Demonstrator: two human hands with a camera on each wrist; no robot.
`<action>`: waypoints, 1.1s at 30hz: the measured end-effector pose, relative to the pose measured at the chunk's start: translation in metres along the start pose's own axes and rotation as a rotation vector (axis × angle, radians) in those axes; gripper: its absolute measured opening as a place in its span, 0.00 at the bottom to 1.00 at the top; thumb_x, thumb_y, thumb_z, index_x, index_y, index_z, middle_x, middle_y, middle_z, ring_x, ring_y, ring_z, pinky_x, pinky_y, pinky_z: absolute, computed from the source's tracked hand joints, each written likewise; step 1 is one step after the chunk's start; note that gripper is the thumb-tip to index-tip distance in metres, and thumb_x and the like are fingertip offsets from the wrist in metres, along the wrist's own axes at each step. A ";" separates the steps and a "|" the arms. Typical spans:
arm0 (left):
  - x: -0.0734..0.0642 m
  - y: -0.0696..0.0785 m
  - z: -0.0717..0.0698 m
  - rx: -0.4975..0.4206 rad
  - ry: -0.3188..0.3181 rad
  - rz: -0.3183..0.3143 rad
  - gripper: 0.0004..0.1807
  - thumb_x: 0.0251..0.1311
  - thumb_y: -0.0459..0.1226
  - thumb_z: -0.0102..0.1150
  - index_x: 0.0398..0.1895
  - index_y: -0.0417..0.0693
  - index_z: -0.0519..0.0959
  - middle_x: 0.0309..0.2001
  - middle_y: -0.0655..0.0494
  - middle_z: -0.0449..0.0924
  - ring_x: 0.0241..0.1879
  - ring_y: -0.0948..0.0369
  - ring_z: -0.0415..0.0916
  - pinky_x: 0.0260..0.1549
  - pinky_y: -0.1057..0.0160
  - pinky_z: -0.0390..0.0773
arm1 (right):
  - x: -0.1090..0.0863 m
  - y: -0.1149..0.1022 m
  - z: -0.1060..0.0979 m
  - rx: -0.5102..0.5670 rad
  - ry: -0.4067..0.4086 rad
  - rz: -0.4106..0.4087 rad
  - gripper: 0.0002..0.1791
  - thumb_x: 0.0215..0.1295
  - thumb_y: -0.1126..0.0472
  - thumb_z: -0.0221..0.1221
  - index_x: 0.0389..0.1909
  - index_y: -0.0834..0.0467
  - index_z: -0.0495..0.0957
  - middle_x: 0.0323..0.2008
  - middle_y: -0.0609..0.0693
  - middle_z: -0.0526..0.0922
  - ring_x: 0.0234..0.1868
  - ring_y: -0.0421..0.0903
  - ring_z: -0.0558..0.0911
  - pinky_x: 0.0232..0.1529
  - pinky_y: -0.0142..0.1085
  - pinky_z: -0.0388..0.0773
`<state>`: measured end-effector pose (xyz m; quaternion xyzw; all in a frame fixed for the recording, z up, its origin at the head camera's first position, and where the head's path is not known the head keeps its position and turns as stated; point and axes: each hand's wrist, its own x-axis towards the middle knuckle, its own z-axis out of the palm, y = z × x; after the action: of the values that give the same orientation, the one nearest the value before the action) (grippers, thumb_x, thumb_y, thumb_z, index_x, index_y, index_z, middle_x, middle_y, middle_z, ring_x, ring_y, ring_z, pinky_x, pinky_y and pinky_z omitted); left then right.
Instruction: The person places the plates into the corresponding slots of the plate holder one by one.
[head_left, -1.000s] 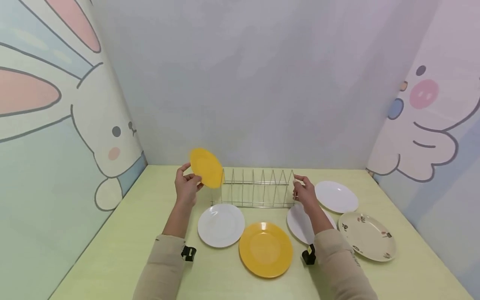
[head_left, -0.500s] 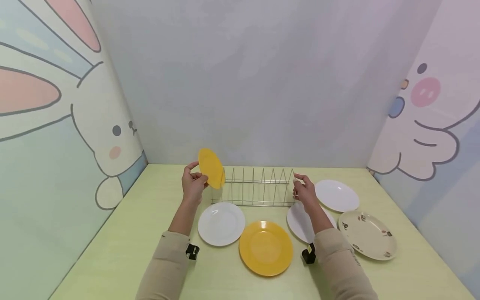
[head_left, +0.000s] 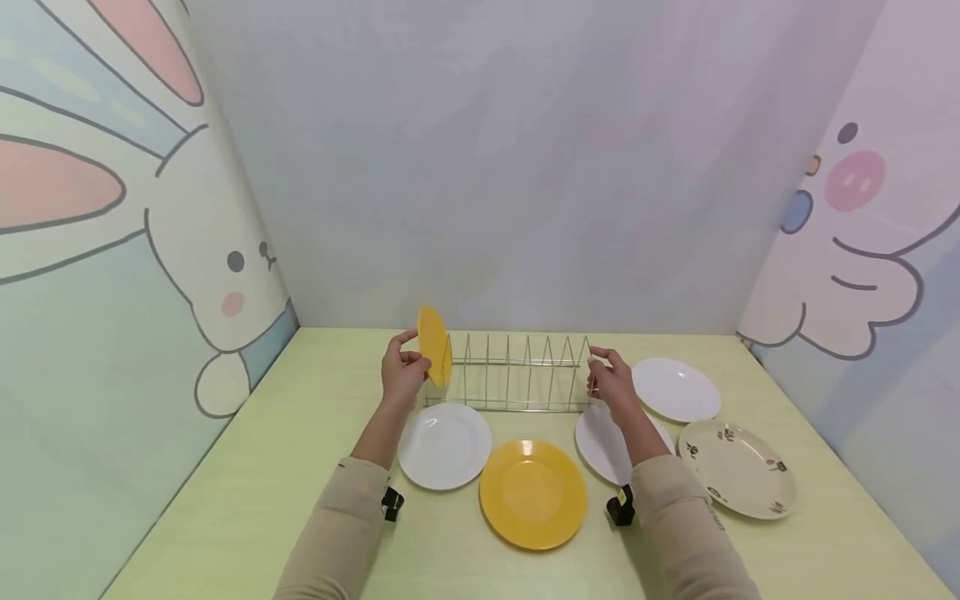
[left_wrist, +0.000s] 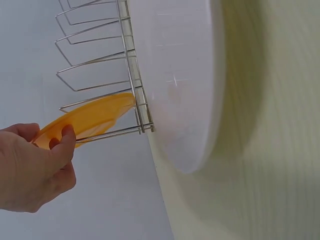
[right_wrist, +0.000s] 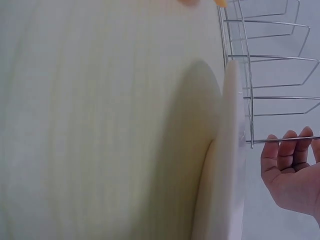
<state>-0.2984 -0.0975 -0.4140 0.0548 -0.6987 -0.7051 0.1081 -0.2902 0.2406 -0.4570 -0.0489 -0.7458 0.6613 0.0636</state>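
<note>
In the head view my left hand (head_left: 401,377) pinches a small yellow plate (head_left: 432,343) by its left edge, thumb on the near face. The plate stands nearly upright at the left end of a wire dish rack (head_left: 517,363). From the left wrist view, the yellow plate (left_wrist: 92,119) lies between the end wires, its lower edge close to the rack's base. My right hand (head_left: 611,383) grips the rack's right end; in the right wrist view its fingers (right_wrist: 286,152) curl round the end wire.
Before the rack lie a white plate (head_left: 444,448), a larger yellow plate (head_left: 532,495) and another white plate (head_left: 600,440), partly under my right forearm. Farther right are a white oval plate (head_left: 677,390) and a cream plate with printed motifs (head_left: 735,469). A grey wall (head_left: 510,183) rises behind.
My left hand has moved right and slightly down with the small yellow plate, turning it more edge-on at the rack's left end. The right hand keeps its grip on the rack.
</note>
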 end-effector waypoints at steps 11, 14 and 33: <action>0.003 -0.015 -0.007 0.015 -0.097 -0.118 0.26 0.55 0.25 0.57 0.58 0.48 0.70 0.37 0.46 0.68 0.38 0.51 0.73 0.37 0.52 0.78 | -0.002 0.001 0.000 0.023 -0.016 0.005 0.21 0.72 0.57 0.46 0.64 0.55 0.62 0.25 0.53 0.68 0.25 0.46 0.72 0.31 0.42 0.75; 0.003 -0.017 -0.009 -0.004 -0.126 -0.131 0.26 0.55 0.26 0.57 0.59 0.48 0.70 0.38 0.46 0.69 0.41 0.47 0.74 0.38 0.50 0.77 | -0.003 0.002 0.000 0.027 -0.017 -0.001 0.21 0.72 0.56 0.46 0.64 0.55 0.62 0.25 0.53 0.69 0.25 0.47 0.72 0.30 0.41 0.75; -0.025 -0.018 -0.026 0.209 -0.203 -0.042 0.29 0.53 0.31 0.62 0.61 0.49 0.70 0.43 0.46 0.74 0.41 0.55 0.76 0.37 0.55 0.74 | 0.000 0.003 -0.002 0.007 -0.011 0.001 0.23 0.72 0.55 0.46 0.65 0.56 0.62 0.25 0.53 0.69 0.25 0.46 0.73 0.31 0.41 0.76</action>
<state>-0.2699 -0.1174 -0.4345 0.0091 -0.7743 -0.6326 0.0159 -0.2895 0.2433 -0.4599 -0.0453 -0.7439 0.6641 0.0592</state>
